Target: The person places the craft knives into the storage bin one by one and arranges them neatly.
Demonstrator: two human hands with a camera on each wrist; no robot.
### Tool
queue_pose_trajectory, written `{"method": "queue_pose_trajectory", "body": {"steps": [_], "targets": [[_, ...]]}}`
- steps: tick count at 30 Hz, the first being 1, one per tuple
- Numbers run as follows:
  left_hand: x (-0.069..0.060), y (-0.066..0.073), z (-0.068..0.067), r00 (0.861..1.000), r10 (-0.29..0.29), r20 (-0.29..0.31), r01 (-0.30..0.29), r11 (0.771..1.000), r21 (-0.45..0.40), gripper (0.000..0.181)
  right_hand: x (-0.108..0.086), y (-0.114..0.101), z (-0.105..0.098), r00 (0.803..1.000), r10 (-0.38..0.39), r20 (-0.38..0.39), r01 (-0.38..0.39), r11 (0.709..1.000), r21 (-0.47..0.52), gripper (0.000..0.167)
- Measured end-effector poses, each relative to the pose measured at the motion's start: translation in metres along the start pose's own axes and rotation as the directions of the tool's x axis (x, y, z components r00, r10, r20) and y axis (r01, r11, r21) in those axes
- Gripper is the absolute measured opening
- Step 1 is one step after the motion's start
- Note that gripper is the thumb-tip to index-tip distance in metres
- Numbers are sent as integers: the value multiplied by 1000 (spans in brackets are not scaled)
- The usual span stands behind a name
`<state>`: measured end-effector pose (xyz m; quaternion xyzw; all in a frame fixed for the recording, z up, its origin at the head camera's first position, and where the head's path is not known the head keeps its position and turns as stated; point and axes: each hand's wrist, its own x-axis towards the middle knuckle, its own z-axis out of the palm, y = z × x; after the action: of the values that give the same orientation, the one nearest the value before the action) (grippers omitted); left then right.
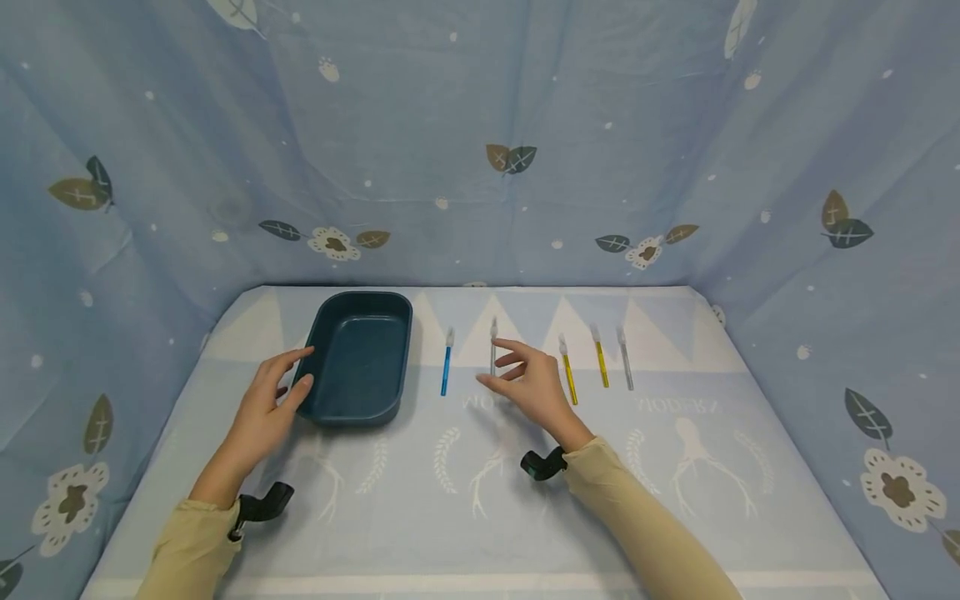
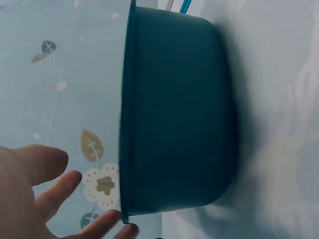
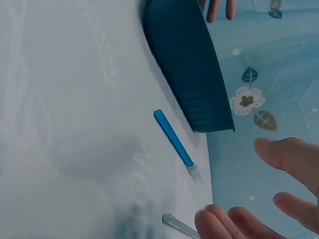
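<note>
A dark teal rectangular tub stands on the left of the table. My left hand is at its left rim, fingers spread and fairly straight; in the left wrist view its fingertips meet the rim of the tub. Over a silver craft knife with a clear cap hovers my right hand, thumb and fingers apart, holding nothing. In the right wrist view the silver craft knife lies below the fingertips, partly out of frame. Between it and the tub lies a blue craft knife.
Right of my right hand lie a yellow craft knife, a second yellow craft knife and another silver craft knife, all capped and pointing away. A patterned blue curtain encloses the table at the back and sides.
</note>
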<state>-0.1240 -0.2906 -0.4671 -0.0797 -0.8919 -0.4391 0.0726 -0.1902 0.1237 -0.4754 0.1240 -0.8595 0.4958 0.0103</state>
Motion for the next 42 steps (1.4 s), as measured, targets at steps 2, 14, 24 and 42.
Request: {"method": "queue_pose_trajectory", "body": {"steps": [2, 14, 24, 42], "targets": [[3, -2, 0, 1000, 3, -16, -3, 1000, -3, 51, 6, 0, 4, 1000, 6, 10, -6, 1000, 8, 63], [14, -12, 4, 999, -44, -17, 43, 999, -33, 51, 37, -5, 32, 996, 70, 51, -76, 990, 115, 65], [16, -15, 5, 998, -57, -3, 57, 998, -24, 51, 54, -10, 54, 984, 160, 79, -166, 983, 74, 61], [17, -19, 9, 998, -62, 23, 63, 998, -22, 51, 72, -9, 78, 962, 261, 80, -263, 964, 25, 45]]}}
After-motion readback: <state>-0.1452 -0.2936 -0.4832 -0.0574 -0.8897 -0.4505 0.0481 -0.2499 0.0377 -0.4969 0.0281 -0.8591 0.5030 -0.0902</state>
